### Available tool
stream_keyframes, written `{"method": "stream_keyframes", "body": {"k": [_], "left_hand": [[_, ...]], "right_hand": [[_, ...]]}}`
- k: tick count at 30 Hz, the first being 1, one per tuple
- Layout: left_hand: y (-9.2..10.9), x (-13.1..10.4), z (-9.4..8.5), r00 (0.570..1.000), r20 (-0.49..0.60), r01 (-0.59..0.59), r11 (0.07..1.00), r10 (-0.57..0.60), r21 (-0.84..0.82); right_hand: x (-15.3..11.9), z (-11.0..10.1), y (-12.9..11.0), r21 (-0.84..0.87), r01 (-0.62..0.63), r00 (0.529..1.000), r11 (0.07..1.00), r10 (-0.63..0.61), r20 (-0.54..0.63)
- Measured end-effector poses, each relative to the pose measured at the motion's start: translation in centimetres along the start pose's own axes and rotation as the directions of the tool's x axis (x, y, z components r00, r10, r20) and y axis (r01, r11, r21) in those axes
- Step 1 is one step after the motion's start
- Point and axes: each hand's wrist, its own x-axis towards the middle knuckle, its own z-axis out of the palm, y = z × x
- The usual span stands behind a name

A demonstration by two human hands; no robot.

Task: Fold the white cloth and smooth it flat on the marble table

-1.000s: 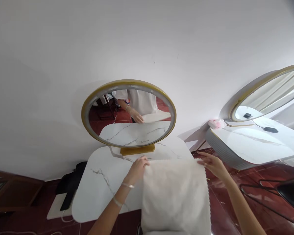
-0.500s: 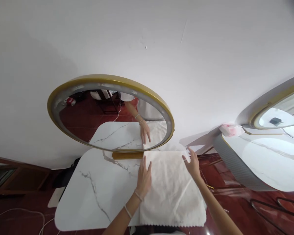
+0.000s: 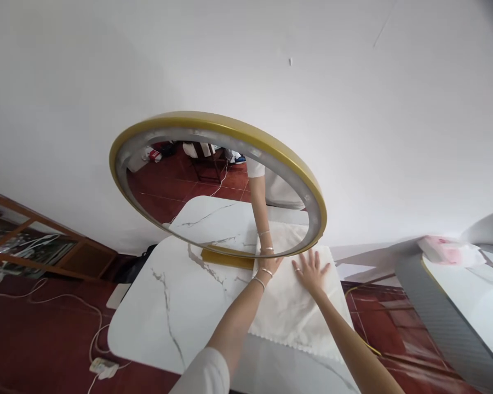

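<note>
A white cloth (image 3: 296,312) with a zigzag edge lies on the right part of a white marble-patterned table (image 3: 148,312). My right hand (image 3: 311,272) rests on its far part, fingers spread flat. My left hand (image 3: 271,264) is on the cloth's far left part, just below the rim of a round gold-framed mirror (image 3: 321,213). The fingers that show there are stretched to the right, and the rim partly covers them. Shallow wrinkles run through the cloth between and in front of my hands.
The mirror stands on a gold base (image 3: 225,258) at the table's back, close to the white wall (image 3: 213,60). To the right is a second table (image 3: 476,290) bearing a pink-and-white pack (image 3: 449,250). Cables and a power strip (image 3: 103,368) lie on the red floor at left.
The cloth has shifted away from the table's front edge towards the mirror. Both hands have moved farther forward, the right one from the cloth's right corner onto its surface. The view has turned left.
</note>
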Motion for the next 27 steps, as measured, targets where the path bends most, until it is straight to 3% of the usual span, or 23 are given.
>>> {"method": "stream_keyframes", "body": {"k": [3,5,8,10,12,14,17,20,22,25,27], "left_hand": [[0.5,-1.0,-0.2,1.000,0.004,-0.004,1.000,0.004,0.007],[0.6,-4.3,-0.3,0.997,-0.009,-0.078,0.997,0.078,0.003],[-0.2,-11.7,0.0,0.969,-0.079,-0.233,0.973,0.232,0.005],[-1.1,-16.2,0.4,0.959,-0.109,-0.261,0.965,0.262,0.023],[-1.7,-19.0,0.8,0.956,-0.116,-0.267,0.962,0.271,0.046],[-1.6,-19.6,1.0,0.944,-0.117,-0.304,0.951,0.309,0.061],[-0.5,-16.6,0.8,0.920,-0.131,-0.363,0.930,0.368,0.063],[0.9,-10.8,0.4,0.968,-0.135,-0.200,0.976,0.211,0.089],[1.5,-6.4,0.1,0.993,-0.067,-0.085,0.990,0.093,0.108],[2.3,-1.2,0.0,0.996,0.031,-0.084,0.991,0.081,0.104],[2.6,0.3,0.2,0.994,0.037,-0.106,0.990,0.103,0.092]], "right_hand": [[0.5,-0.3,-0.1,0.046,-0.026,1.000,0.999,0.025,0.019],[-1.5,0.0,0.3,0.069,0.003,0.998,0.998,0.002,-0.063],[-6.8,0.9,1.4,0.072,0.106,0.975,0.992,-0.089,-0.204],[-10.5,1.5,2.1,0.066,0.154,0.960,0.986,-0.134,-0.246],[-12.8,1.9,2.4,0.060,0.164,0.955,0.985,-0.143,-0.261],[-13.2,2.0,2.2,0.054,0.143,0.957,0.988,-0.124,-0.263],[-10.3,1.3,1.5,0.041,0.103,0.970,0.994,-0.091,-0.226],[-5.3,0.4,0.7,0.004,0.072,0.989,0.997,-0.071,-0.132],[-1.9,-0.2,0.5,-0.012,0.053,0.995,0.999,-0.054,-0.080],[2.2,-0.9,0.7,0.010,0.022,0.999,1.000,-0.022,-0.032],[3.7,-1.3,1.2,0.023,0.017,1.000,1.000,-0.016,-0.025]]}}
